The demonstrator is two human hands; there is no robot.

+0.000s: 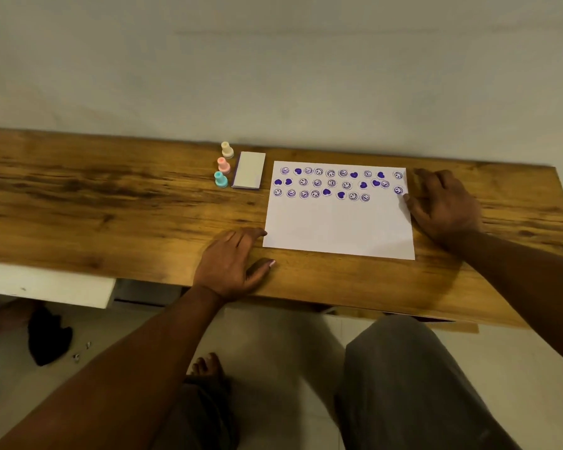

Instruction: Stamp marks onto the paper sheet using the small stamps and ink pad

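A white paper sheet lies on the wooden table, its upper part covered with several purple smiley and heart marks. Left of it sits a closed white ink pad. Three small stamps stand in a row beside the pad: cream, pink and teal. My left hand rests flat on the table at the sheet's lower left corner, fingers apart, holding nothing. My right hand lies flat at the sheet's right edge, thumb touching the paper, empty.
A pale wall rises behind the table's far edge. The table's near edge runs just under my left wrist. Below it are my grey-trousered knees, a bare foot, a white panel and a dark object on the floor.
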